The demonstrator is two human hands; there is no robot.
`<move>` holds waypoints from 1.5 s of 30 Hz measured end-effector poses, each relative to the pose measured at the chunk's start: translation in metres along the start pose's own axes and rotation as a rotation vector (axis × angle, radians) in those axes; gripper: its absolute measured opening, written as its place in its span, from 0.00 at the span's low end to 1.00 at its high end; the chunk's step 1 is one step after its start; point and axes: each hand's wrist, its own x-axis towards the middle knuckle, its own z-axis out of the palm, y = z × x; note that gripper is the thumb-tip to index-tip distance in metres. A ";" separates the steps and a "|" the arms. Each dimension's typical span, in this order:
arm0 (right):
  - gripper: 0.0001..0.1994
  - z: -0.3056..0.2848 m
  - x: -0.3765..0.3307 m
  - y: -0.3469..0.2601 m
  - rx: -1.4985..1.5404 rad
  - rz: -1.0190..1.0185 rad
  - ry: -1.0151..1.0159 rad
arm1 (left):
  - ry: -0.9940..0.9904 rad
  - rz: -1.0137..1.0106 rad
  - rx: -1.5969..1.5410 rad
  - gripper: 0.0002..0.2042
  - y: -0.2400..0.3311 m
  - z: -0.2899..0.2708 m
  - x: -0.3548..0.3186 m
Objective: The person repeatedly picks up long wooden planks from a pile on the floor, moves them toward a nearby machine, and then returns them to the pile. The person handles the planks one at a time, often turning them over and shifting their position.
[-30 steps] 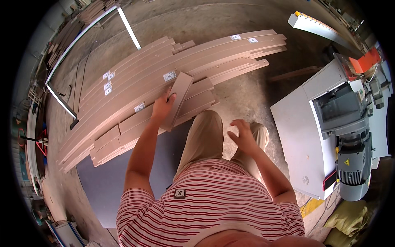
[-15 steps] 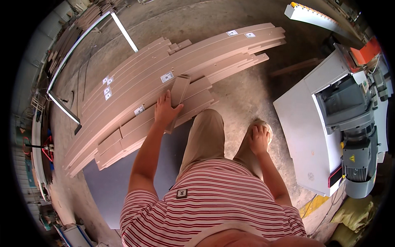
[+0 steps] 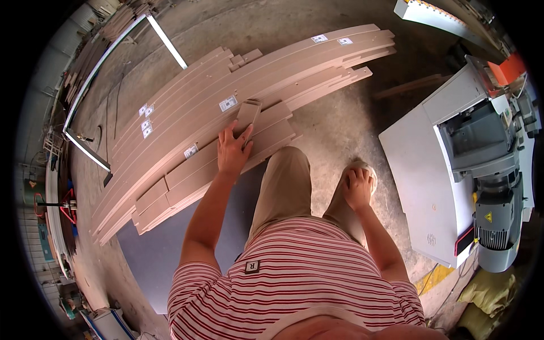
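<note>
My left hand (image 3: 231, 152) lies on a short brown board piece (image 3: 249, 113), its fingers spread over it and the thumb apart. That piece rests crosswise on a broad stack of long brown boards (image 3: 187, 107), and its lower end is hidden under my hand and forearm. Several white labels with printed patterns, among them one label (image 3: 228, 103) just beyond my fingers, dot the stack. My right hand (image 3: 358, 188) rests over my right knee, fingers apart and bent downward, with nothing in it.
A dark grey sheet (image 3: 153, 255) lies under the stack's near side. To the right stands a white machine cabinet (image 3: 413, 175) with a grey motor (image 3: 493, 221). At the far left is a white metal frame (image 3: 93, 79), and yellowish sacks (image 3: 487, 292) lie at the lower right.
My left hand has moved slightly right, from beside the short board piece onto it, covering its lower part. My right hand stays on the knee.
</note>
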 end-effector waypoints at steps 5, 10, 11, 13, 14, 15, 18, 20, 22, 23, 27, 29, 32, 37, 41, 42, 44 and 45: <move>0.14 0.001 0.000 -0.001 -0.009 0.007 0.006 | -0.040 -0.060 -0.072 0.25 0.003 -0.002 0.002; 0.14 0.000 -0.001 -0.003 -0.010 0.003 -0.001 | -0.074 -0.056 -0.174 0.23 -0.005 -0.007 -0.001; 0.14 0.001 -0.002 -0.004 -0.004 0.001 0.001 | -0.078 -0.057 -0.166 0.24 -0.006 -0.007 -0.001; 0.13 0.000 -0.002 -0.004 0.005 -0.003 0.010 | -0.083 -0.057 -0.153 0.24 -0.005 -0.007 0.000; 0.14 0.000 -0.002 -0.006 0.012 0.006 -0.002 | -0.081 -0.043 -0.129 0.23 -0.006 -0.008 -0.001; 0.14 0.001 -0.003 -0.006 0.016 0.024 -0.010 | -0.080 -0.021 -0.109 0.23 -0.003 -0.007 0.000; 0.21 0.008 -0.008 0.002 0.009 0.091 -0.095 | -0.082 0.067 -0.092 0.22 -0.006 0.000 0.004; 0.23 0.019 -0.011 0.016 -0.078 0.030 -0.132 | -0.090 0.029 -0.175 0.23 0.001 0.001 0.006; 0.21 0.000 -0.004 0.001 -0.108 0.019 -0.107 | -0.077 0.011 -0.158 0.22 -0.013 0.000 -0.002; 0.19 -0.012 -0.001 -0.005 -0.125 0.020 -0.133 | -0.075 0.048 -0.128 0.22 -0.019 0.002 -0.005; 0.14 -0.012 -0.002 -0.003 -0.089 -0.015 0.023 | -0.101 -0.027 -0.185 0.21 -0.007 0.001 -0.003; 0.13 -0.009 -0.006 0.002 -0.084 -0.003 0.063 | -0.112 0.026 -0.143 0.20 0.002 0.001 0.002; 0.12 -0.010 -0.009 0.000 -0.078 -0.013 0.094 | -0.095 0.053 -0.125 0.20 0.000 0.001 -0.001; 0.11 -0.007 -0.006 0.001 0.022 0.031 0.042 | -0.062 0.070 -0.129 0.20 -0.005 0.001 -0.003; 0.11 -0.017 0.041 0.052 0.503 0.137 0.381 | -0.070 0.046 -0.130 0.20 -0.003 -0.001 -0.002; 0.11 -0.069 0.068 0.057 0.532 0.144 0.535 | -0.072 0.026 -0.126 0.20 -0.004 -0.003 -0.005; 0.05 -0.174 0.103 0.071 0.620 0.296 0.748 | -0.076 0.015 -0.129 0.20 -0.005 -0.003 -0.006; 0.04 -0.216 0.119 0.099 0.283 0.176 1.003 | -0.079 0.020 -0.135 0.20 -0.003 -0.002 -0.003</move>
